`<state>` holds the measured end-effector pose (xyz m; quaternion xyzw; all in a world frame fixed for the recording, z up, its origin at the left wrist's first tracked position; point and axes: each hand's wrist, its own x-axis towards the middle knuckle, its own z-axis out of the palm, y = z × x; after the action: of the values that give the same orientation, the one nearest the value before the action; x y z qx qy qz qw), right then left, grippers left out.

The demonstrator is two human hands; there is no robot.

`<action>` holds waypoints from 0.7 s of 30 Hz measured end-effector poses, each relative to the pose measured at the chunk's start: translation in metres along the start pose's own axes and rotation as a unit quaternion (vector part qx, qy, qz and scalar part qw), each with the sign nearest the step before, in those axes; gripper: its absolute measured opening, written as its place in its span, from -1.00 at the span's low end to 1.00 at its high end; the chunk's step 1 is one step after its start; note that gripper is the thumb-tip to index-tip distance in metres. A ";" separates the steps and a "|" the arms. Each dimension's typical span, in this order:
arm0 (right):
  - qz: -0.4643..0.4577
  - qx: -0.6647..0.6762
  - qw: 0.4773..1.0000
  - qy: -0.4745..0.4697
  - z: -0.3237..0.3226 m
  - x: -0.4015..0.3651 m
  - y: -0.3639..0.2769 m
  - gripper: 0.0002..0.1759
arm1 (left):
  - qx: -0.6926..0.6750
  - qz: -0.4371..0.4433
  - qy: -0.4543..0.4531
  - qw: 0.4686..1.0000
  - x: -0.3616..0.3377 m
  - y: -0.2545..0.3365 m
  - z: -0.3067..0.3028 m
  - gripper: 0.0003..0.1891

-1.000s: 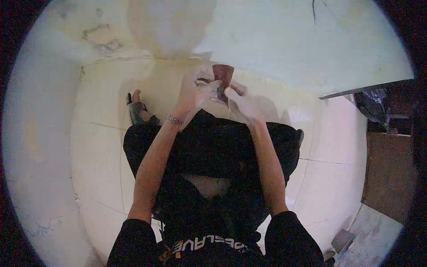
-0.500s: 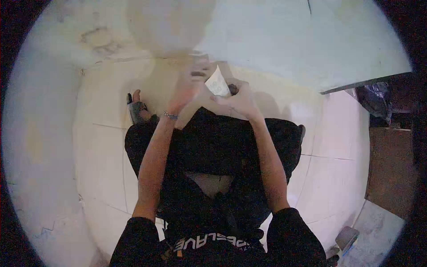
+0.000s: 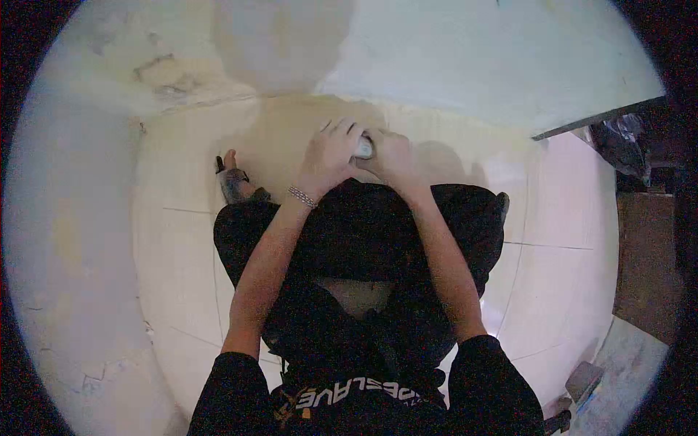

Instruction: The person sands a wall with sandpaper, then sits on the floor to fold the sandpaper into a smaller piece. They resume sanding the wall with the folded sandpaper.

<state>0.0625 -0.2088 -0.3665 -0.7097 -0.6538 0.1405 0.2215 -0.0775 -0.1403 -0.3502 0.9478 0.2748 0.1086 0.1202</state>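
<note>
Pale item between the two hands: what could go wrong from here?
1. Drop: the pale item is held between the left hand and right hand; if the grip loosens, it might fall onto the floor or the black trousers.
2. Lost sight: the hands cover much of it, so a misgrip or fold could go unnoticed in this view.
3. Low contrast: against the similarly pale floor, it may be hard to spot if dropped.

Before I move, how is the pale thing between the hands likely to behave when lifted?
Probably light: the pale thing looks small beside the left hand and right hand. It seems unlikely to roll away while flanked on both sides. Stiffness is unclear; much of it may be hidden.
</note>
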 end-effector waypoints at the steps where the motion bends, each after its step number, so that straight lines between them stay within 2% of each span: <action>1: 0.000 -0.004 1.000 -0.002 -0.001 0.000 -0.003 -0.49 | 0.014 -0.008 -0.007 1.000 0.000 -0.002 0.005 -0.48; 3: -0.007 -0.025 1.000 0.003 0.003 0.000 -0.003 -0.46 | 0.042 -0.025 -0.022 0.999 0.000 -0.007 0.012 -0.46; 5: -0.021 -0.061 0.998 0.015 0.016 -0.001 0.005 -0.45 | 0.066 -0.021 0.008 0.998 -0.004 -0.006 0.013 -0.55; 6: -0.049 -0.057 0.996 0.040 0.014 -0.001 0.005 -0.43 | 0.078 -0.019 0.023 0.997 -0.005 -0.004 0.011 -0.59; 8: -0.105 -0.049 0.989 0.091 0.009 -0.001 0.007 -0.39 | 0.085 -0.045 -0.010 0.995 -0.004 -0.005 0.010 -0.60; 11: -0.103 -0.075 0.983 0.131 0.001 -0.006 -0.001 -0.36 | 0.058 -0.056 -0.010 0.997 -0.005 -0.011 0.012 -0.62; 14: -0.079 -0.084 0.991 0.063 -0.003 -0.006 -0.005 -0.36 | 0.028 -0.058 -0.003 0.998 -0.006 -0.028 0.034 -0.64; 18: -0.085 -0.071 0.990 0.085 0.011 -0.005 0.005 -0.42 | 0.032 -0.062 0.019 0.997 -0.005 -0.012 0.018 -0.67; 20: -0.072 -0.097 0.990 0.073 0.017 -0.004 0.007 -0.44 | 0.041 -0.091 -0.015 0.995 -0.003 -0.016 0.032 -0.68; 21: -0.058 -0.089 0.993 0.055 0.012 0.006 -0.001 -0.44 | 0.046 -0.101 -0.041 0.993 0.005 -0.019 0.017 -0.68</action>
<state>0.0562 -0.2013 -0.3759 -0.6942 -0.6906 0.0297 0.2008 -0.0782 -0.1247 -0.3711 0.9233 0.3689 0.0444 0.0975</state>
